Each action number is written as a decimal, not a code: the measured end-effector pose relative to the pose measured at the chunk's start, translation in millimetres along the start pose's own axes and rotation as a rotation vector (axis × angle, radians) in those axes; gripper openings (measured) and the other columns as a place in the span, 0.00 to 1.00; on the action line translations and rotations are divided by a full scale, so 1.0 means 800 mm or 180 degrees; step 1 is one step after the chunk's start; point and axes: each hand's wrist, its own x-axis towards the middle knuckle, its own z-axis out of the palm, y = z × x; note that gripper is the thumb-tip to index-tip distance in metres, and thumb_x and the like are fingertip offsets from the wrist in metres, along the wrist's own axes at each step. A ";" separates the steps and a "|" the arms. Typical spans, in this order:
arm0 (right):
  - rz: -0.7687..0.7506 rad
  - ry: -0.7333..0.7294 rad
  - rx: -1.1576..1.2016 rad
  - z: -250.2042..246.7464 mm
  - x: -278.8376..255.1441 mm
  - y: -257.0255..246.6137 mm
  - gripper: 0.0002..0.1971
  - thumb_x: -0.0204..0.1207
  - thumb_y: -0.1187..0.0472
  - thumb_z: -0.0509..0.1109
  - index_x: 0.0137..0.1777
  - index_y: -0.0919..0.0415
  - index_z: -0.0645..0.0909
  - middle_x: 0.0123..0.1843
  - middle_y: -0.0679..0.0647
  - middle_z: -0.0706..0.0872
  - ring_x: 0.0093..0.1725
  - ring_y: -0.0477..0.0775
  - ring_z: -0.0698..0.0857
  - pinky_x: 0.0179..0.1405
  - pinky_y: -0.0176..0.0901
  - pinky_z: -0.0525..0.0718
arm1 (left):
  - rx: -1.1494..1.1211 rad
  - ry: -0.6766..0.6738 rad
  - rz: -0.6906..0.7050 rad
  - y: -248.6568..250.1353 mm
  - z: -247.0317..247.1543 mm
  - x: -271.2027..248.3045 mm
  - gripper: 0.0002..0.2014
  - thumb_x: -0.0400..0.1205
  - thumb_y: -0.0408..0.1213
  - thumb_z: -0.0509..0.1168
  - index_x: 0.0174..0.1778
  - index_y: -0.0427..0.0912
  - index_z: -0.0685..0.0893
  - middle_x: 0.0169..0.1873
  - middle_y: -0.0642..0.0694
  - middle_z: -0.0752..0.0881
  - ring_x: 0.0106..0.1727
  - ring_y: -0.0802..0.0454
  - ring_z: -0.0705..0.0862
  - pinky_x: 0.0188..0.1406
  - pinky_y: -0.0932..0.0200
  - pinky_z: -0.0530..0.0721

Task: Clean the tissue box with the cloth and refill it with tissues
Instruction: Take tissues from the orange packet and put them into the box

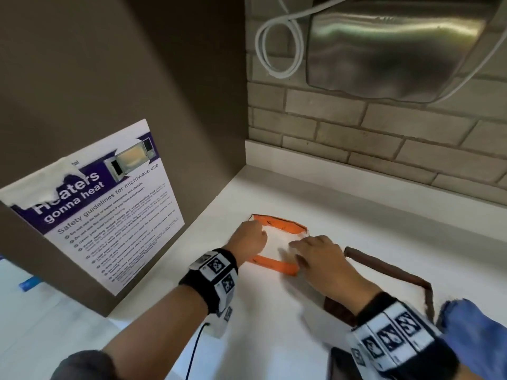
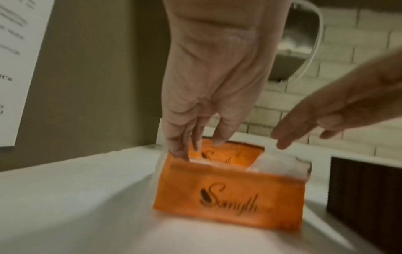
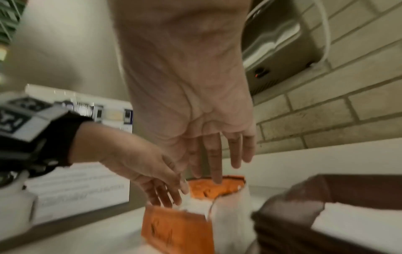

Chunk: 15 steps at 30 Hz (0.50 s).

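- At the lower right of the head view a blue cloth (image 1: 474, 333) lies bunched on the white bench (image 1: 274, 338), untouched; I judge the wiping is over and the refill is the step in hand.
- Just beyond it, right of centre, sits a dark brown box (image 1: 395, 272) with an open top and something white inside (the right wrist view shows this best). Whether it is the real tissue box or its cover I cannot tell.
- In the middle of the frame stands the orange pack (image 1: 277, 266), open at the top, with white tissues (image 2: 280, 165) showing inside it.
- The right hand (image 1: 321, 259) reaches over the pack's right end, fingers straight and spread, holding nothing; in the left wrist view its tips hover just above the tissues.
- The left hand (image 1: 248, 237) is at the pack's left end, fingers (image 2: 180, 146) extended and dipping inside the near orange wall; no closed pinch is visible, so I read it as open.
- To do this well: steady the pack by one wall, slide flat fingers down both ends of the stack, and lift it level so the sheets stay squared.
- Risk: thin wrapper walls may buckle or tear.
- Farthest, a microwave poster (image 1: 109, 204) at left and a steel wall unit (image 1: 392, 48) at upper right.
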 end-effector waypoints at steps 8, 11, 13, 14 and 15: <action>0.0328 -0.0840 -0.0138 0.046 0.038 -0.014 0.15 0.85 0.53 0.50 0.51 0.49 0.79 0.57 0.54 0.82 0.74 0.65 0.63 0.69 0.68 0.61 | 0.1393 0.0321 -0.0237 -0.019 0.064 0.029 0.31 0.84 0.56 0.57 0.73 0.32 0.68 0.62 0.38 0.82 0.63 0.42 0.81 0.61 0.52 0.79; 0.0298 -0.0752 -0.0054 0.046 0.041 -0.011 0.14 0.84 0.53 0.50 0.49 0.47 0.79 0.54 0.52 0.83 0.71 0.62 0.66 0.66 0.67 0.64 | 0.1380 0.0479 -0.0251 -0.024 0.070 0.035 0.35 0.83 0.57 0.59 0.73 0.30 0.66 0.61 0.36 0.83 0.62 0.41 0.82 0.62 0.52 0.78; 0.0309 -0.0740 -0.0018 0.044 0.043 -0.010 0.14 0.84 0.53 0.50 0.47 0.47 0.79 0.52 0.51 0.83 0.70 0.61 0.67 0.64 0.66 0.65 | 0.1494 0.0481 -0.0284 -0.022 0.068 0.038 0.38 0.82 0.59 0.59 0.72 0.26 0.68 0.61 0.37 0.83 0.62 0.42 0.83 0.61 0.53 0.79; 0.0318 -0.0740 0.0004 0.044 0.044 -0.009 0.14 0.84 0.53 0.51 0.47 0.47 0.78 0.51 0.51 0.83 0.69 0.61 0.67 0.63 0.66 0.65 | 0.1522 0.0439 -0.0289 -0.021 0.065 0.039 0.37 0.82 0.60 0.59 0.71 0.26 0.71 0.61 0.38 0.84 0.61 0.43 0.84 0.59 0.54 0.79; 0.0337 -0.0739 0.0024 0.043 0.044 -0.009 0.14 0.84 0.53 0.51 0.48 0.47 0.79 0.51 0.51 0.83 0.70 0.61 0.67 0.63 0.65 0.65 | 0.1454 0.0386 -0.0295 -0.021 0.063 0.041 0.35 0.81 0.60 0.60 0.66 0.29 0.77 0.58 0.40 0.86 0.60 0.44 0.85 0.57 0.56 0.80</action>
